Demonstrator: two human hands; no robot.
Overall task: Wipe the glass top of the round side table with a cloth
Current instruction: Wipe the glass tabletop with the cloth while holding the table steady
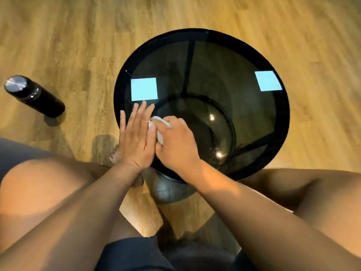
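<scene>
My right hand (175,141) is clenched around a small white cloth (159,127), a soft crumpled wad pressed to the smoked glass (224,79) near seven o'clock on the round desk (283,122). Only a pale fold of the cloth shows, between my knuckles and my other thumb. My left hand (134,137) lies flat just beside it, fingers (143,110) released and spread straight, palm down on the glass by the black rim at eight o'clock, thumb touching the cloth. The glass is dark, glossy and see-through: black frame bars and a lower ring show beneath it, and two pale square reflections sit on its surface near ten and two o'clock. To the desk's nine o'clock, well apart, a black cylindrical bottle (35,96) with a brushed metal cap stands on the wood-grain plank floor (68,36). My bare knees flank the desk.
</scene>
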